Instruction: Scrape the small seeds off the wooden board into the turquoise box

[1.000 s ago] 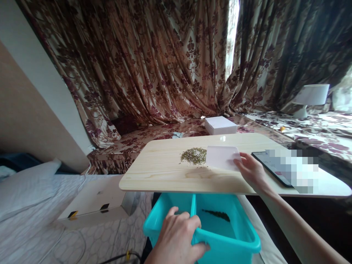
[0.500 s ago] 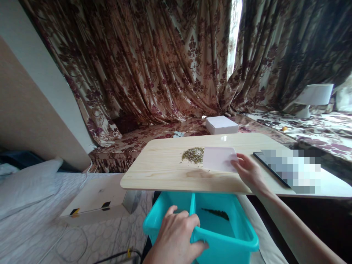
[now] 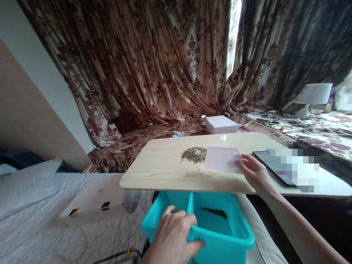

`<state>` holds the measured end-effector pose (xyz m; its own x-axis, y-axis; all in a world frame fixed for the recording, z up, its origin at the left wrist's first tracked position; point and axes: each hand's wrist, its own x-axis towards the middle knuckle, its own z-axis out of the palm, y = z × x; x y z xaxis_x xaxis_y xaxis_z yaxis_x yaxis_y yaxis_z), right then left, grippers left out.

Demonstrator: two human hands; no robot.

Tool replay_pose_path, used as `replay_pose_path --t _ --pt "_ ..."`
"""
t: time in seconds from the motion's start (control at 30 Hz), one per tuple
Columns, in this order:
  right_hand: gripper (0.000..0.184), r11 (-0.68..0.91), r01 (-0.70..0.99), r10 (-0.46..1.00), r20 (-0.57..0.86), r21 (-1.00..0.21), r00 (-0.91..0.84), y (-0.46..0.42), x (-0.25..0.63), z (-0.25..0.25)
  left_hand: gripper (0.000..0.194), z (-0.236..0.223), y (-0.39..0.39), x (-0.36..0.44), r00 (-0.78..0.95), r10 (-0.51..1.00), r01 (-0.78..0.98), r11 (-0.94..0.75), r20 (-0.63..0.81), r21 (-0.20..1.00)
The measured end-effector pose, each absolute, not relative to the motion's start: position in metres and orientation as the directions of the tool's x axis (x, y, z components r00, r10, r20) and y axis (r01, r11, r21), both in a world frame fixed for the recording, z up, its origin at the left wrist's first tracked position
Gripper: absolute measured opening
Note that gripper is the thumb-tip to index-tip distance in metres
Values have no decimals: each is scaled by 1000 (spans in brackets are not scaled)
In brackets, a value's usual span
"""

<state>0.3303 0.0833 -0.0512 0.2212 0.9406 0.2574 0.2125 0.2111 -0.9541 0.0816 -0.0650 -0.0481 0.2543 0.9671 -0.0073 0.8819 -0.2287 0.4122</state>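
Note:
My right hand (image 3: 255, 171) grips the right edge of a thin white rectangular sheet (image 3: 221, 158) low over the wooden tabletop (image 3: 158, 172). A loose pile of small greenish-yellow grains or seeds (image 3: 193, 154) lies by the sheet's left edge, with a few strays toward me. Below the table's near edge is a turquoise two-compartment bin (image 3: 222, 240). My left hand (image 3: 176, 233) is closed around its near rim where the divider meets it. A strip of dark green bits (image 3: 216, 212) lies on the floor of the right compartment; my hand partly hides the left one.
A dark-edged tablet (image 3: 273, 168), partly blurred out, lies right of my right hand. Behind the table sits a white box (image 3: 221, 124). To the left, a large white case (image 3: 96, 194) rests on the bed, with a black cable (image 3: 118, 256) nearer me.
My right hand and the white sheet have shifted slightly right, uncovering more of the pile's right side. My left hand keeps its hold on the bin, which sits slightly further left in view.

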Motion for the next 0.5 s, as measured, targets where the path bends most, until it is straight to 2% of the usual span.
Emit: replay_pose_path --t 0.13,0.33,0.5 --pt "32 170 237 931 235 -956 279 70 340 -52 22 -49 -66 80 244 970 884 -215 -17 415" --pt "31 194 180 946 232 -964 225 67 338 -54 24 -57 -60 73 273 961 901 -240 -41 361" --pt "31 255 124 951 272 -959 146 86 321 -50 9 -78 -53 61 297 955 916 -285 -2 282"
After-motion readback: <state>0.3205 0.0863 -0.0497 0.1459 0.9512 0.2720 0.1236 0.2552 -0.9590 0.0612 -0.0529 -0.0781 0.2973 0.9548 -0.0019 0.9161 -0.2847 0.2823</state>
